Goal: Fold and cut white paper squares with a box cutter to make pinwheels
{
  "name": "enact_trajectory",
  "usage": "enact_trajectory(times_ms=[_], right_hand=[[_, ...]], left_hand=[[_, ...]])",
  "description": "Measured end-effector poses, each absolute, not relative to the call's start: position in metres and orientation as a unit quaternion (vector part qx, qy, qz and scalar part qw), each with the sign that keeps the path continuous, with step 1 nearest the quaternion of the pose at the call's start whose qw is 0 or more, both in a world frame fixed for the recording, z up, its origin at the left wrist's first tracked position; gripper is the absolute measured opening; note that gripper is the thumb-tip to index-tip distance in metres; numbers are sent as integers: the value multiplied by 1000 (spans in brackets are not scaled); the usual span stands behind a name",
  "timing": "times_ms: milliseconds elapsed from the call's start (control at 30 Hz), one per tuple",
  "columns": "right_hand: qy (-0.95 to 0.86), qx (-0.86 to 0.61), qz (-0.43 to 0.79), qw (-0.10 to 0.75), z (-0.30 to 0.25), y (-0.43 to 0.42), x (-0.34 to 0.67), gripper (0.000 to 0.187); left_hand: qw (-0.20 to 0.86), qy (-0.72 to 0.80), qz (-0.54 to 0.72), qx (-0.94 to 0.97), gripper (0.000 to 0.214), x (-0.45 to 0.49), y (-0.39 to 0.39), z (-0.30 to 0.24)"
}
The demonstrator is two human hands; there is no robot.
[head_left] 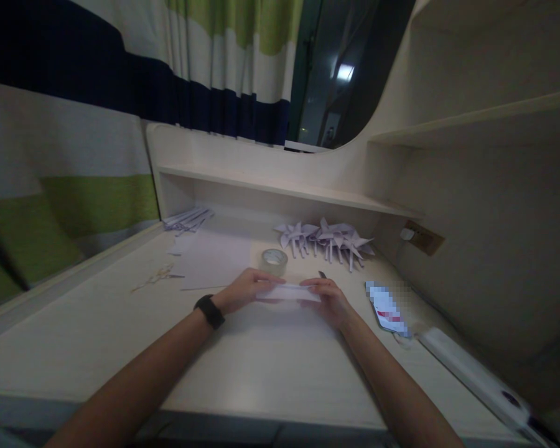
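Note:
A narrow folded strip of white paper [289, 292] is stretched between my two hands over the middle of the desk. My left hand [246, 289], with a black band at the wrist, pinches its left end. The other end sits between the thumb and fingers of my right hand [330, 300]. Just beyond the strip stands a roll of clear tape [274, 261]. A small dark object [322, 274], partly hidden, lies behind my right fingers.
Several paper pinwheels [329, 239] lie at the back right. White sheets [217, 255] and rolled paper sticks [189, 219] are at the back left, near scissors [156, 277]. A phone [386, 309] and a long white bar-shaped device [476, 373] lie on the right.

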State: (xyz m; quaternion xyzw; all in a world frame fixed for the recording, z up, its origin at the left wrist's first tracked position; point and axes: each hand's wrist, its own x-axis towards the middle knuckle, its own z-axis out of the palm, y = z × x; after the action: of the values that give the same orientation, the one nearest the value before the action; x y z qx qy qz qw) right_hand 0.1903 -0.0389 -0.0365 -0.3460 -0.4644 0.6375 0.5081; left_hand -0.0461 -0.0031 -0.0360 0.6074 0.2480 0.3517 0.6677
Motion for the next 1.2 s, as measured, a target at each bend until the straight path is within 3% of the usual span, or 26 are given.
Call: enact_trajectory(times_ms=[233,467,833,1200], right_hand=[[-474,-378,613,507,-43,-36,187,27],[-515,-407,577,485,-43,-35,187,42],[-578,-465,498,450,-37,-37,181,36],[-571,-456,516,447,-36,-38,183,38]], left_hand=[[592,287,361,661,36,-44,-3,-36],[609,276,362,649,43,-43,-3,-40],[575,302,331,684,37,-46,2,-41],[579,301,297,697,40,-48,-1,-35]])
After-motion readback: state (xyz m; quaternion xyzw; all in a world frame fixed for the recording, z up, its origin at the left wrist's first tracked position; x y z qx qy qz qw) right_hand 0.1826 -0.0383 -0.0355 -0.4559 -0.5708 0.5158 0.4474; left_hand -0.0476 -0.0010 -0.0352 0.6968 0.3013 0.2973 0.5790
